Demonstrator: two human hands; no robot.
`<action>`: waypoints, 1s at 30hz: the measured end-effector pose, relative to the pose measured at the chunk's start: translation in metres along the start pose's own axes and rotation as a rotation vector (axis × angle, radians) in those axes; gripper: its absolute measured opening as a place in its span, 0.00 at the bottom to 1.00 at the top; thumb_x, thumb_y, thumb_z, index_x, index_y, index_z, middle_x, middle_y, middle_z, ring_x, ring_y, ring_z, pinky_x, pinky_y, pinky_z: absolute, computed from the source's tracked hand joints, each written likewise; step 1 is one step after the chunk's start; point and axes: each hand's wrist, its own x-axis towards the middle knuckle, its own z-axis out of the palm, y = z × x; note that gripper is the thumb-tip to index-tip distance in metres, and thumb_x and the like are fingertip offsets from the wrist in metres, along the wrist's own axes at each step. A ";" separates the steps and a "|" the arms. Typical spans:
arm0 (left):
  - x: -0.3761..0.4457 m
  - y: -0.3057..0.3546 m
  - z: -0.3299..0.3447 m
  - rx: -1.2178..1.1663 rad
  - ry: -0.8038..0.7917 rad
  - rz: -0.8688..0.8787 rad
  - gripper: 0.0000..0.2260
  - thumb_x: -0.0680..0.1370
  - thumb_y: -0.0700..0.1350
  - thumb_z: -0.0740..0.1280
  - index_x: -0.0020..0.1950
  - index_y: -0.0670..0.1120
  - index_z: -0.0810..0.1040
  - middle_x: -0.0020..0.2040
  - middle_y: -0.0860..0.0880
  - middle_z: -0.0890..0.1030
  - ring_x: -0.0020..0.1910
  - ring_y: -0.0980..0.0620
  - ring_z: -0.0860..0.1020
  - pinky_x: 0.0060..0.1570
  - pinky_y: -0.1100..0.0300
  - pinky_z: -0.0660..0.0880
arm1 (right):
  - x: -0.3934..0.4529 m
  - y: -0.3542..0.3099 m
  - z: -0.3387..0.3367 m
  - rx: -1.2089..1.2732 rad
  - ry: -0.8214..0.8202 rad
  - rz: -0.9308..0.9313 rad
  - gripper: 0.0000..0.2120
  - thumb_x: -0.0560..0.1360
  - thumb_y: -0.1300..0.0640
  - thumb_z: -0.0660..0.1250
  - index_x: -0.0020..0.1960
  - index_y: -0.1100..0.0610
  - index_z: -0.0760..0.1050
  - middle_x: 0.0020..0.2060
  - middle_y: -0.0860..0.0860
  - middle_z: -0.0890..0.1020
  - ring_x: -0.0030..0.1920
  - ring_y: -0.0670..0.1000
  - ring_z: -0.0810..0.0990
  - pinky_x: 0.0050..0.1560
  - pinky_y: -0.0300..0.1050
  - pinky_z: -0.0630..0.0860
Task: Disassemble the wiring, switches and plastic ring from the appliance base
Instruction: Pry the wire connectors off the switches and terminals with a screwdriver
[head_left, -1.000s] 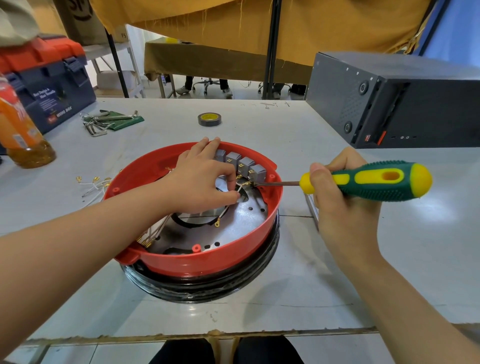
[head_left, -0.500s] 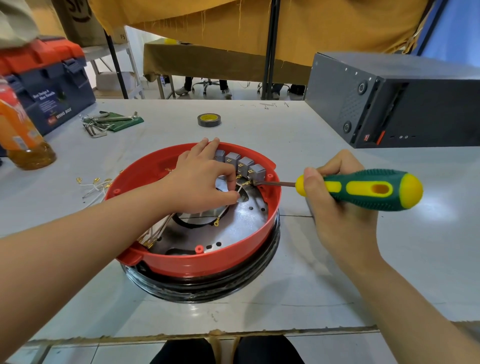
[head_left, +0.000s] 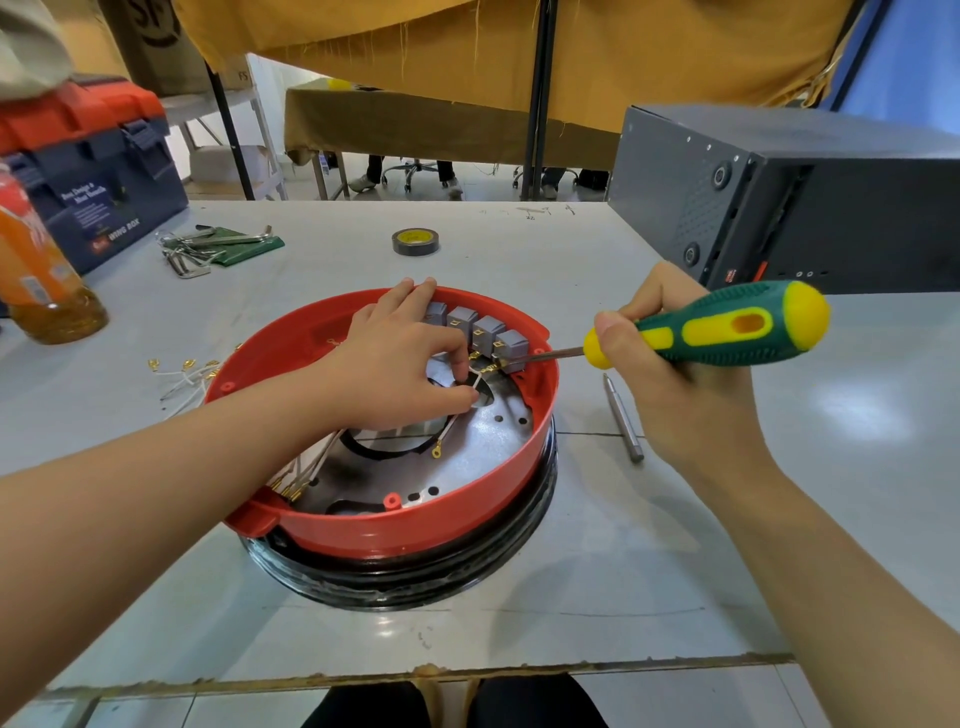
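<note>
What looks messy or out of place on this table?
Loose white wires with gold terminals lie scattered on the table left of the red appliance base, and a bare metal bit lies beside it on the right.

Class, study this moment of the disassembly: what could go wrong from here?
1. The screwdriver tip works at the grey switches, close to the left hand pinching a white wire; a slip may jab its fingers.
2. Pulling that wire could tear its terminal.

Red plastic ring (head_left: 415, 525), grey switches (head_left: 475, 330), green-and-yellow screwdriver (head_left: 727, 330) (yellow cap), white wiring (head_left: 470, 382)
</note>
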 end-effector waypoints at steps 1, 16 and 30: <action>0.000 0.000 0.000 0.001 0.000 0.001 0.08 0.72 0.59 0.67 0.47 0.58 0.76 0.79 0.44 0.47 0.77 0.47 0.43 0.73 0.46 0.46 | -0.001 0.000 0.000 0.007 0.010 0.010 0.11 0.74 0.57 0.64 0.37 0.62 0.68 0.32 0.55 0.77 0.37 0.54 0.76 0.40 0.44 0.73; 0.001 -0.001 0.000 0.013 -0.005 0.005 0.10 0.73 0.60 0.66 0.51 0.58 0.75 0.79 0.44 0.46 0.77 0.46 0.42 0.72 0.45 0.46 | -0.003 -0.008 -0.003 -0.030 -0.035 -0.045 0.11 0.74 0.58 0.66 0.37 0.64 0.70 0.31 0.56 0.77 0.33 0.51 0.76 0.34 0.40 0.73; 0.001 -0.002 0.002 0.015 0.003 0.007 0.09 0.73 0.60 0.66 0.50 0.59 0.73 0.78 0.43 0.46 0.77 0.45 0.42 0.72 0.46 0.46 | 0.024 -0.022 -0.016 -0.103 -0.369 -0.089 0.06 0.71 0.56 0.69 0.38 0.57 0.73 0.34 0.53 0.79 0.33 0.47 0.75 0.32 0.29 0.69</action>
